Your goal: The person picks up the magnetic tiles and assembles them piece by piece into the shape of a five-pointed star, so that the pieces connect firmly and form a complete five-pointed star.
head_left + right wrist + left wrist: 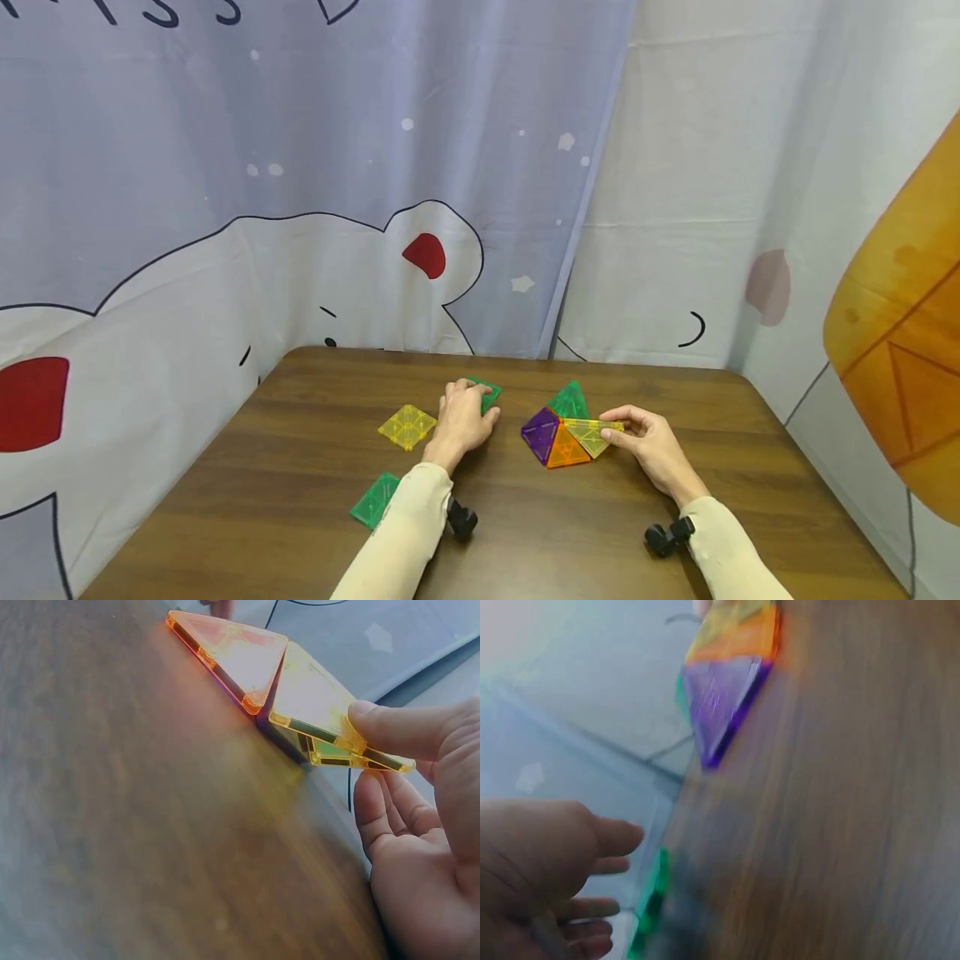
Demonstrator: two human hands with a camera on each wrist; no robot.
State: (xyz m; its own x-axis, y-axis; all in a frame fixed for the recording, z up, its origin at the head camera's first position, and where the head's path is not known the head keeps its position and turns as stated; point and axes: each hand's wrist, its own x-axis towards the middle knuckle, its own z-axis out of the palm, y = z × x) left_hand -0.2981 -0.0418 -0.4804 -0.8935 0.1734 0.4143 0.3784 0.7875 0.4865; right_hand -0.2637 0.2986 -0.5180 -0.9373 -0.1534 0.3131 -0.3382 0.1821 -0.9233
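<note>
In the head view my right hand point(660, 454) pinches a yellow translucent magnetic tile point(311, 694) at its outer corner, thumb on top and fingertips underneath. That tile is raised at an angle over another yellow-edged piece point(330, 759). Beside it in the same cluster are an orange triangle tile point(567, 447), a purple triangle tile point(540, 435) and a green triangle tile point(572, 400). My left hand point(459, 423) reaches over a green tile point(491, 393) at the back of the table and partly hides it. Its fingers are loosely extended beside that tile point(652, 900) in the left wrist view.
A yellow diamond-shaped pair of tiles point(407, 427) lies left of my left hand. Nearer on the left, a green tile point(375, 500) is partly covered by my left sleeve point(401, 533). Behind the wooden table point(555, 542) hangs a printed curtain point(337, 167).
</note>
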